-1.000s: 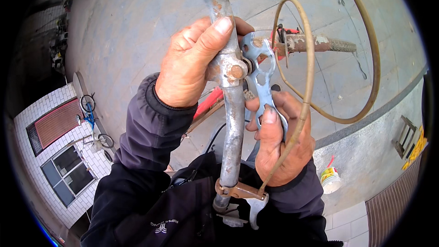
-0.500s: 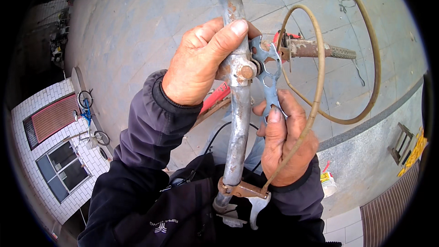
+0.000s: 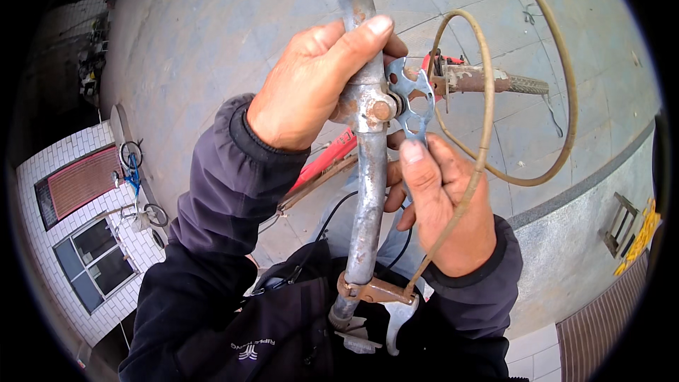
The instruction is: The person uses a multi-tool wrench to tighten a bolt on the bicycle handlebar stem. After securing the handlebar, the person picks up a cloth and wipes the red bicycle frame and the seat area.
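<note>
My left hand point(image 3: 308, 81) grips the rusty silver handlebar point(image 3: 370, 191) around the clamp point(image 3: 365, 117), its thumb lying along the upper tube. A flat silver multi-hole wrench point(image 3: 416, 101) sits against the bolt at the clamp's right side. My right hand point(image 3: 445, 205) holds the wrench's lower part, thumb pressed on its face. A rusty brake lever point(image 3: 399, 318) is fixed near the bar's lower end, and a yellowed cable housing point(image 3: 486, 113) rises from it in loops. Behind, a red bicycle frame point(image 3: 329, 155) and a tyre point(image 3: 527, 85) show.
Grey paved ground point(image 3: 212, 49) surrounds the bicycle. At the left stand a blue bicycle point(image 3: 133, 177) and a white tiled wall point(image 3: 78, 191) with a window. At the right are a low concrete wall point(image 3: 566, 212), a small wooden frame point(image 3: 621, 219) and a yellow coiled item point(image 3: 640, 237).
The bar has shifted right since a second ago. My right hand has moved up and right along the wrench, its thumb now higher on it. My left hand still grips the bar.
</note>
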Available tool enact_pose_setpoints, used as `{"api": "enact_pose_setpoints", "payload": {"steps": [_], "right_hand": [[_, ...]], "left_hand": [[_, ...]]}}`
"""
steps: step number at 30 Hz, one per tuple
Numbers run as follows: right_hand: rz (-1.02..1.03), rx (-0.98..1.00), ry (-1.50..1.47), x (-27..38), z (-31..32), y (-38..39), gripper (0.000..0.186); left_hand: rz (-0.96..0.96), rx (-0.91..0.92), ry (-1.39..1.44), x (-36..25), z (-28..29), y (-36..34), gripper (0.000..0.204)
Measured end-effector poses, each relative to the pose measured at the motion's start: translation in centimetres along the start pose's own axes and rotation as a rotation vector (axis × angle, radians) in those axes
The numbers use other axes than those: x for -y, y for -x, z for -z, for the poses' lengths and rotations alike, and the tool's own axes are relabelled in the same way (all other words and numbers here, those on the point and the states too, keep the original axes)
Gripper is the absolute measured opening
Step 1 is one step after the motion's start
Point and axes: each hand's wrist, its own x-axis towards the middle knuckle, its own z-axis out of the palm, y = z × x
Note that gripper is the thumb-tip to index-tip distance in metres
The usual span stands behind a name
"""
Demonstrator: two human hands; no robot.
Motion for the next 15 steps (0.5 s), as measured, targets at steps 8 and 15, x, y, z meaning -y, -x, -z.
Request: {"api": "enact_pose_setpoints", "payload": {"steps": [8, 15], "right_hand": [[0.101, -0.129, -0.012, -0.6, -1.5, -0.4, 0.036], [0.106, -0.138, 0.009, -1.2, -1.8, -0.7, 0.022]], "left_hand": [[-0.148, -0.007, -0.134, 0.5, -0.5, -1.0, 0.05], [-0.169, -0.08, -0.166, 0.4, -0.5, -0.8, 0.046]]}}
